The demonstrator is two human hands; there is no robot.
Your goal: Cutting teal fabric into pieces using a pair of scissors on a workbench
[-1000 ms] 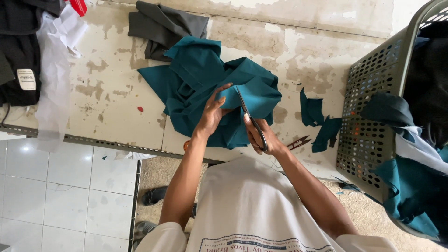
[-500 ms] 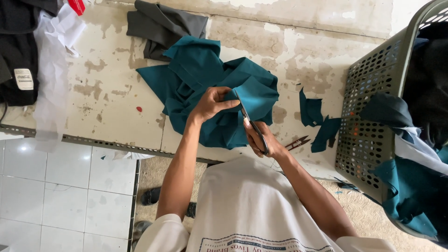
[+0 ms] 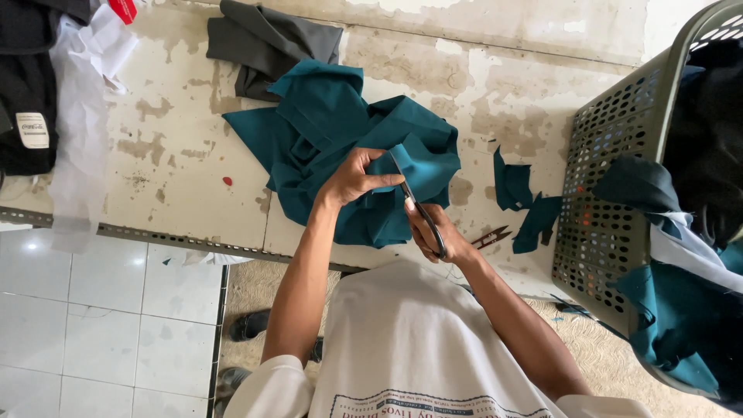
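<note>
Scissors [image 3: 418, 207] sit gripped in my right hand [image 3: 435, 232] (blades on the cloth); my left hand [image 3: 352, 179] pinches the teal fabric [image 3: 333, 131].

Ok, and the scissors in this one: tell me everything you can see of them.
The scissors are dark, black-handled with slim metal-looking blades. The right hand grips the handle loops near the table's front edge, the blades pointing up and away into a fold of the teal fabric. The left hand pinches that fold beside the blades. Whether the blades are open or closed is hard to tell.
</note>
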